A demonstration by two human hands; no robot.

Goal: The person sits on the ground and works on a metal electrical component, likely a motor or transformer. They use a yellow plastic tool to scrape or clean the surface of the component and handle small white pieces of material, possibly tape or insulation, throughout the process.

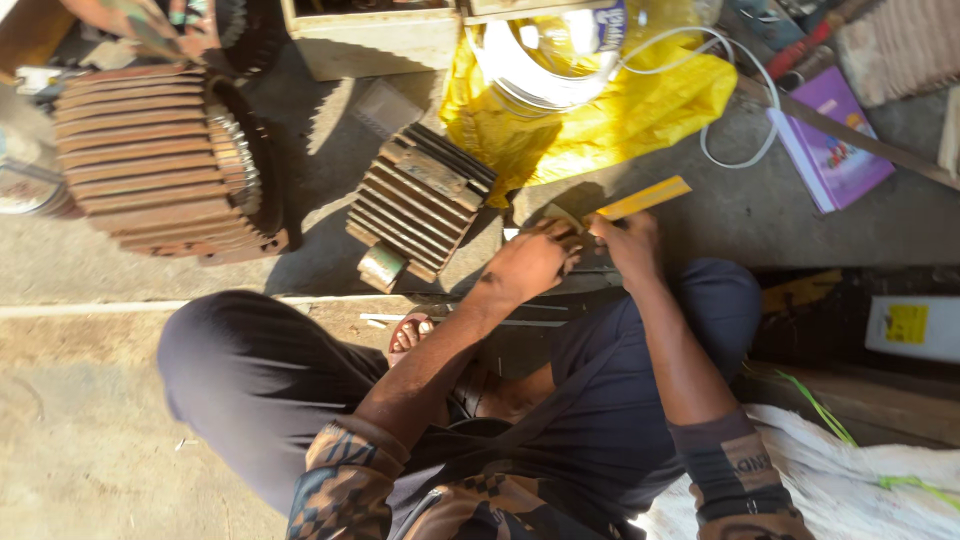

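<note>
Left hand (528, 262) curled closed over a small part, hidden. Right hand (628, 243) gripping a yellow strip (643, 198), beside a finned motor housing (420, 200).

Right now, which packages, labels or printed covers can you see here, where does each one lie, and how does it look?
Purple booklet: upper right on the floor, rectangular, purple cover with small coloured pictures.
Yellow plastic bag: top centre, crumpled, under a white wire coil that carries a small blue label.
White box: right edge, rectangular, with a square yellow label.
</note>
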